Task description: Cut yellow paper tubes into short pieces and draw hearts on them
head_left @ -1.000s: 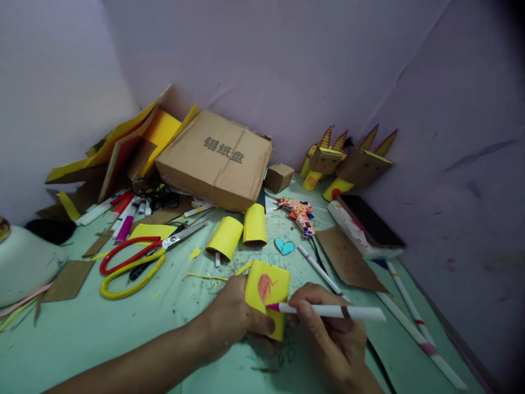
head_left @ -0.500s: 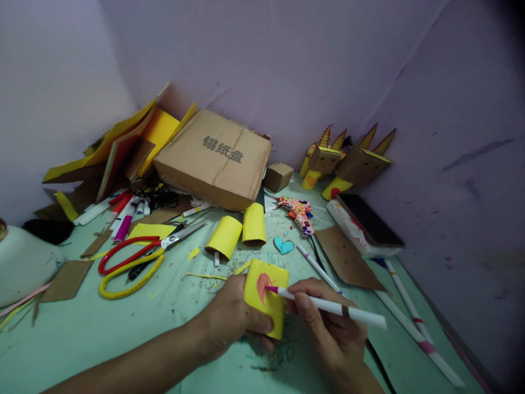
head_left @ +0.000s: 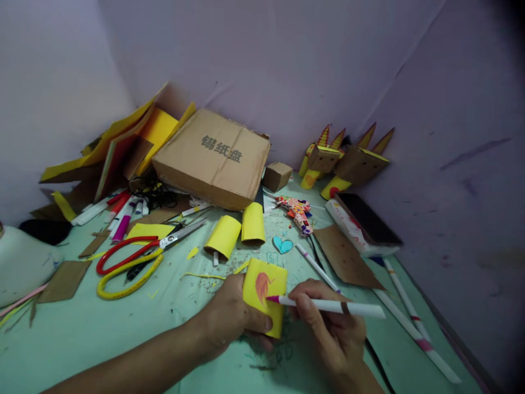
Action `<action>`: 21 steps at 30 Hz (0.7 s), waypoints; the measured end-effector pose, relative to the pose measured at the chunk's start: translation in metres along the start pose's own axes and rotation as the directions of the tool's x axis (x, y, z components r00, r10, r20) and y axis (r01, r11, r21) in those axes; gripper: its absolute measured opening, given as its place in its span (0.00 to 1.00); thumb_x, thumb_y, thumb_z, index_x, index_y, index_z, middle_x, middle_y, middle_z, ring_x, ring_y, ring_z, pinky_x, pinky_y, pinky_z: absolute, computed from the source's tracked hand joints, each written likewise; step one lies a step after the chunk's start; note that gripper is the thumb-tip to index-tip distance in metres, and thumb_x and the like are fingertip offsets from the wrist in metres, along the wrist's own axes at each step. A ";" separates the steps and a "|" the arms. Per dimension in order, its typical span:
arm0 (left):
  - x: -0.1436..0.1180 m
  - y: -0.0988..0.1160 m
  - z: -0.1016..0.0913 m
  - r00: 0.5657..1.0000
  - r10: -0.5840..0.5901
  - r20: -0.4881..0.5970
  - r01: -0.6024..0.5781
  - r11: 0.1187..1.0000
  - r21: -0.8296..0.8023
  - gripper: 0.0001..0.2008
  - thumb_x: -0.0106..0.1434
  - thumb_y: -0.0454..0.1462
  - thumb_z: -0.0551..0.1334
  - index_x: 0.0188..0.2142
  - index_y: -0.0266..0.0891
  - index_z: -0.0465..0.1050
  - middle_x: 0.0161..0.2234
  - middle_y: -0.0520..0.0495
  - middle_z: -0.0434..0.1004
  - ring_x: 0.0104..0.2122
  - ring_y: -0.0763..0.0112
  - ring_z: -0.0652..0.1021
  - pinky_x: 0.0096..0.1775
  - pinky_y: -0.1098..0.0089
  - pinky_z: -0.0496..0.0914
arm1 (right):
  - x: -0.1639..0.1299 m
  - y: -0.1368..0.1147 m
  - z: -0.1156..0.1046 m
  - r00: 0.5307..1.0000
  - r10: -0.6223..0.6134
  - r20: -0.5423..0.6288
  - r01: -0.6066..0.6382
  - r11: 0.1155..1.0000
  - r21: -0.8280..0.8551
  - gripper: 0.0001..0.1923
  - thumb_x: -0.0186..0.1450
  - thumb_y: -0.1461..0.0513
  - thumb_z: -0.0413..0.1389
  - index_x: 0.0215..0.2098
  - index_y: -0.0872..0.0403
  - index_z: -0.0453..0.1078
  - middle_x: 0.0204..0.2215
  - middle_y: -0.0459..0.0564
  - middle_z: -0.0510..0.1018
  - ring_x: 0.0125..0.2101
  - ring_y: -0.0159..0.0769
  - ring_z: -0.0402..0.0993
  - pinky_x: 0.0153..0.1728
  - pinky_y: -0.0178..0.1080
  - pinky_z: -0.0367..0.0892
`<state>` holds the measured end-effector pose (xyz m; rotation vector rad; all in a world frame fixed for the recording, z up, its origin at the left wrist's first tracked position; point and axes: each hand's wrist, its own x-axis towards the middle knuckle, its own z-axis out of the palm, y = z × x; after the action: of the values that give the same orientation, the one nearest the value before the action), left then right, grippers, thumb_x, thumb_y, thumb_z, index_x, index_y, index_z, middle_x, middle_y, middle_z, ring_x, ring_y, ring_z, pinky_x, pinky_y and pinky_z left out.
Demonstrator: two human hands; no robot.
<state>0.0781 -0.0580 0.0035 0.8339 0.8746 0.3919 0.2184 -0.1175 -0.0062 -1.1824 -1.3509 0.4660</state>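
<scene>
A yellow paper roll is held against the green table near its front edge by the left hand, whose forearm is stretched in from the lower left; the fingers are curled around the roll's left side and the thumb is pressed along its lower edge, so the roll is gripped from beside and below. An orange mark is seen on the face of the roll. A white marker is pinched between the thumb and the bent first fingers of the right hand, which is brought in from the lower right with the wrist low on the table; the other fingers are folded beneath and cannot be told apart. The marker is laid almost level, its pink tip touching the roll just below and right of the orange mark. Compared with half a second earlier, the marker is seen to have been lowered from a tilt to a flatter line, and its tip has been moved from the mark's middle down to its lower right. The grip of the left hand is unchanged, and the roll is kept at the same spot. Behind the roll, two more yellow rolls and the red-and-yellow scissors are left lying as before.
</scene>
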 end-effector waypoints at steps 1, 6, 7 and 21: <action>0.000 0.000 0.000 1.000 0.002 0.001 -0.002 1.000 0.001 0.14 0.36 0.27 0.63 0.28 0.32 0.73 0.20 0.50 0.75 0.19 0.71 0.74 0.20 0.73 0.72 | 0.000 0.001 0.000 1.000 -0.009 -0.009 0.009 1.000 0.000 0.10 0.65 0.64 0.52 0.26 0.53 0.71 0.19 0.43 0.70 0.19 0.28 0.66 0.19 0.32 0.57; 0.001 -0.002 -0.002 1.000 0.009 0.011 -0.009 1.000 -0.007 0.13 0.37 0.28 0.63 0.27 0.32 0.74 0.20 0.50 0.75 0.19 0.72 0.74 0.21 0.73 0.72 | 0.002 0.002 0.002 0.997 -0.058 -0.052 0.058 0.998 0.000 0.08 0.63 0.66 0.53 0.32 0.51 0.74 0.22 0.44 0.74 0.21 0.29 0.69 0.21 0.31 0.62; 0.001 -0.002 -0.002 1.000 0.010 0.012 -0.010 1.000 -0.012 0.14 0.37 0.27 0.63 0.28 0.32 0.74 0.20 0.50 0.75 0.19 0.72 0.74 0.21 0.73 0.72 | 0.002 0.002 0.002 0.996 -0.062 -0.059 0.061 0.998 -0.008 0.08 0.63 0.66 0.54 0.32 0.51 0.74 0.22 0.44 0.75 0.21 0.30 0.70 0.22 0.32 0.63; 0.001 -0.001 0.000 1.000 0.000 -0.004 0.000 1.000 -0.014 0.15 0.35 0.28 0.63 0.28 0.32 0.73 0.19 0.51 0.74 0.18 0.73 0.73 0.19 0.74 0.72 | 0.001 0.001 0.001 0.998 -0.001 -0.055 -0.002 0.999 -0.053 0.09 0.64 0.63 0.53 0.28 0.53 0.73 0.20 0.44 0.73 0.19 0.30 0.69 0.20 0.31 0.62</action>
<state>0.0781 -0.0579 0.0026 0.8206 0.8747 0.3998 0.2186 -0.1154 -0.0068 -1.2300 -1.3223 0.3972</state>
